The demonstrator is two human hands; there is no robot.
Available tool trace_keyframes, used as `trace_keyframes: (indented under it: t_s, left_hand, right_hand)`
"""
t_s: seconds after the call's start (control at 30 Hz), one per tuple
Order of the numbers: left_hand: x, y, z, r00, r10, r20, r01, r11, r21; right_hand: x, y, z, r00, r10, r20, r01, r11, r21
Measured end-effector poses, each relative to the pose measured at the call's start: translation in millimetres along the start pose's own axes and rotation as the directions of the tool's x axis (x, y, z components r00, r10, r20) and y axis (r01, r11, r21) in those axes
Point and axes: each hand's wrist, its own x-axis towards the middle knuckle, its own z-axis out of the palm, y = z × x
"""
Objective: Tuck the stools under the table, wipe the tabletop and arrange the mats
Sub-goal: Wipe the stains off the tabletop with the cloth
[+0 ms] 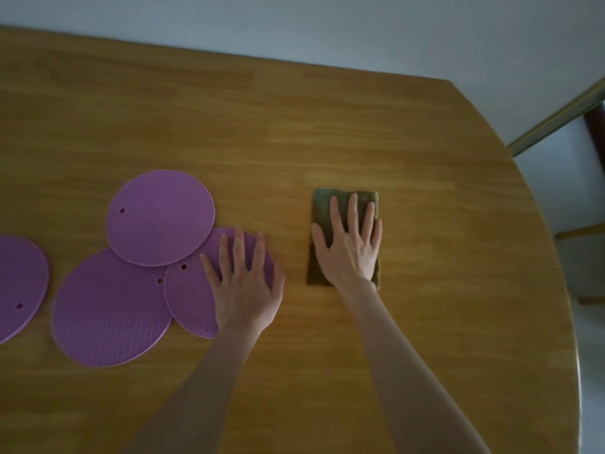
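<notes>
Several round purple silicone mats lie on the wooden tabletop (327,132). One mat (161,217) overlaps a larger mat (108,309) and a third mat (190,296). A fourth mat (19,283) is cut off by the left edge. My left hand (244,283) rests flat with spread fingers on the right part of the third mat. My right hand (348,244) presses flat on a folded olive-green cloth (319,204) lying on the table to the right of the mats. No stool is clearly seen.
The table's rounded edge (556,257) curves down the right side. Beyond it are a pale floor, a metal-framed piece (556,119) at the upper right and wooden bars (579,234) low on the right. A pale wall (294,24) runs behind the table.
</notes>
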Motion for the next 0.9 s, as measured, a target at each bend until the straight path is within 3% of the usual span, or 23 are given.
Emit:
trace_keyframes:
  t_s: [0.17,0.33,0.57,0.77,0.9]
  left_hand:
    - [0.4,-1.0,0.8,0.999,0.015,-0.037,-0.017,0.999,-0.027]
    - [1.4,-0.8,1.7,0.999,0.022,-0.033,-0.022,1.000,-0.022]
    - [2.2,-1.0,1.2,0.999,0.018,-0.033,-0.019,0.999,-0.035]
    - [3.5,0.5,1.2,1.000,0.017,-0.023,-0.018,0.999,-0.038]
    - [2.2,0.4,1.7,0.999,0.029,-0.025,-0.030,0.999,-0.035]
  right_hand:
    - [34.7,-20.2,-1.4,0.992,-0.126,0.018,0.126,0.992,-0.012]
    - [51.7,-3.1,-4.5,1.000,-0.008,-0.030,0.008,1.000,0.003]
    - [72.1,-34.7,-7.2,0.987,-0.158,0.037,0.159,0.987,-0.018]
    - [78.5,6.5,-15.4,1.000,-0.002,-0.003,0.002,1.000,0.003]
    - [66.2,-31.1,-5.7,0.988,-0.151,0.030,0.152,0.988,-0.038]
